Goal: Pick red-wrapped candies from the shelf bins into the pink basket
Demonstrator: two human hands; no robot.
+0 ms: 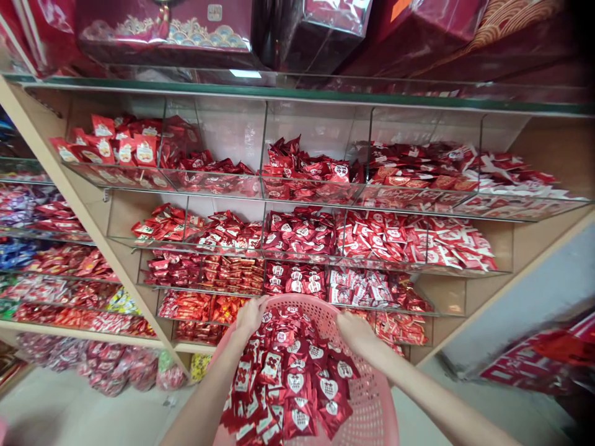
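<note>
Both hands carry a pink perforated plastic basket (372, 396) in front of the shelves. My left hand (251, 314) is closed round its far rim on the left, and my right hand (356, 331) grips the rim on the right. Inside lie many small candy packets (297, 384), dark red with white hearts on the right and brighter red ones on the left. Just beyond the basket's far rim is a low bin of dark red packets (295, 282).
A wooden shelf unit (553, 241) holds tiers of clear divided bins of red packets (300, 229). Dark red gift boxes (162, 31) stand on the glass top shelf (297, 93). Bagged candy (109, 368) lies on the floor at left. Red packages (534, 359) sit at the right.
</note>
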